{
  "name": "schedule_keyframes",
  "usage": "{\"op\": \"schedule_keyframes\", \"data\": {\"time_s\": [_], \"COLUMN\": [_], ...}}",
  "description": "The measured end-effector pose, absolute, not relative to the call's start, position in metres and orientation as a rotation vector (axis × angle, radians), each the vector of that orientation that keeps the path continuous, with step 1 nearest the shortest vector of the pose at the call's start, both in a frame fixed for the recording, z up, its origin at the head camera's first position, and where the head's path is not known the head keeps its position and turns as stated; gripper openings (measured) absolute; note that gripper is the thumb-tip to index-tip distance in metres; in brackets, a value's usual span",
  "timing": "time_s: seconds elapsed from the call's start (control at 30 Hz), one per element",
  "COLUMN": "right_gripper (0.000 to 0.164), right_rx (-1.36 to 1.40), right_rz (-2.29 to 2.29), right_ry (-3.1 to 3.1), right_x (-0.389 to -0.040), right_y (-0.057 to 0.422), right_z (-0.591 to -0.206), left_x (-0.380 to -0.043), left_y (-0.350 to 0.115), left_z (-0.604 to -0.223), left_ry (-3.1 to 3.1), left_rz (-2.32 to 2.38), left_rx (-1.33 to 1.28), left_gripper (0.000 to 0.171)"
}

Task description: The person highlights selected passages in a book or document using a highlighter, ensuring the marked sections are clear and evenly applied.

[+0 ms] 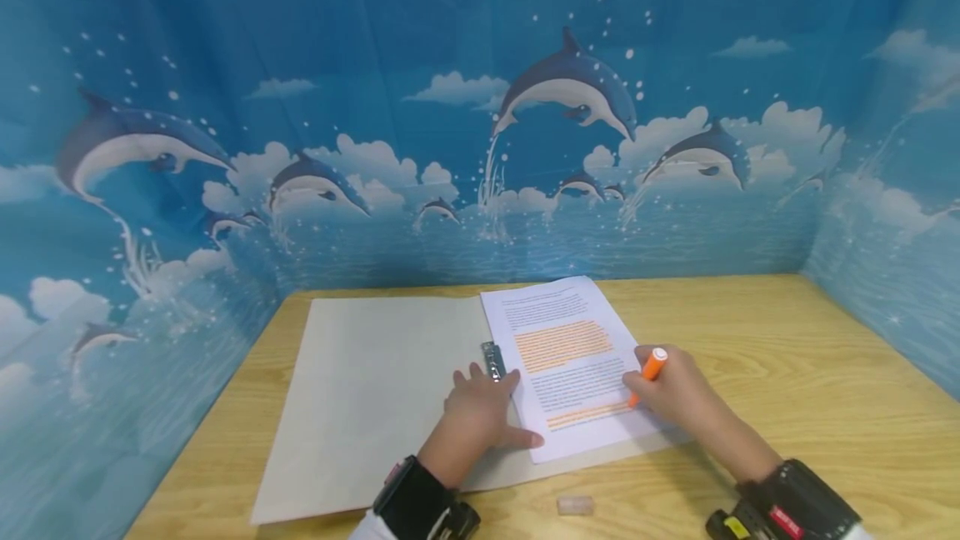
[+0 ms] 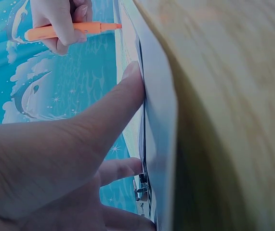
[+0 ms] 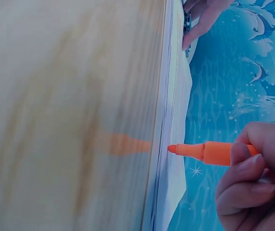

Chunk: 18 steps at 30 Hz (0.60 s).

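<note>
My right hand [image 1: 677, 384] pinches an orange highlighter [image 1: 654, 365], tip down, at the right end of an orange-marked line low on the printed sheets [image 1: 577, 390]. The right wrist view shows its orange tip [image 3: 172, 148] very close to the paper; contact is hard to tell. A block of lines higher up is also coloured orange. With fingers spread, my left hand [image 1: 480, 411] rests at the sheets' left edge, its thumb on the lower left corner. Near its fingertips a metal clip [image 1: 493, 361] sits at the fold of the open pale folder [image 1: 390, 390] under the sheets.
A small translucent cap-like piece [image 1: 575, 506] lies on the wooden table [image 1: 810, 373] in front of the folder. Behind and beside the table hangs a blue curtain [image 1: 420, 40] printed with dolphins. Both wrists wear black straps with cameras.
</note>
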State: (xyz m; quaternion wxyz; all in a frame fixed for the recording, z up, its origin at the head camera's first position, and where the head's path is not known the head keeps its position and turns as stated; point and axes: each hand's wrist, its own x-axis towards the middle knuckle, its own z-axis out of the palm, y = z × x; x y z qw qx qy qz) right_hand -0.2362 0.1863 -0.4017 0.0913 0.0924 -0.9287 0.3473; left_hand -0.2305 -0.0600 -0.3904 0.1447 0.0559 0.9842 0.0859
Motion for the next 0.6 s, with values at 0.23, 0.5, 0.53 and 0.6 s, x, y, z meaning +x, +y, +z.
{"op": "schedule_keyframes", "data": {"time_s": [0.23,0.5,0.53,0.6], "right_gripper": [0.027,0.035,0.035,0.036], "right_rx": [0.217,0.208,0.208,0.212], "right_rz": [1.032,1.001,1.002,1.006], "right_ry": [-2.792,-2.787,-2.785,-2.781], "right_x": [-0.238,-0.238,-0.238,-0.238], "right_y": [0.194,0.201,0.202,0.202], "right_z": [-0.401,-0.401,-0.401,-0.401], "left_x": [-0.230,-0.229,-0.229,-0.229], "left_y": [-0.061,-0.061,-0.061,-0.061], "left_z": [-0.392,-0.391,-0.391,-0.391], "left_ry": [2.835,2.840,2.838,2.836], "left_rz": [0.269,0.292,0.296,0.296], "left_rx": [0.162,0.171,0.170,0.171], "left_gripper": [0.099,0.098,0.098,0.098]}}
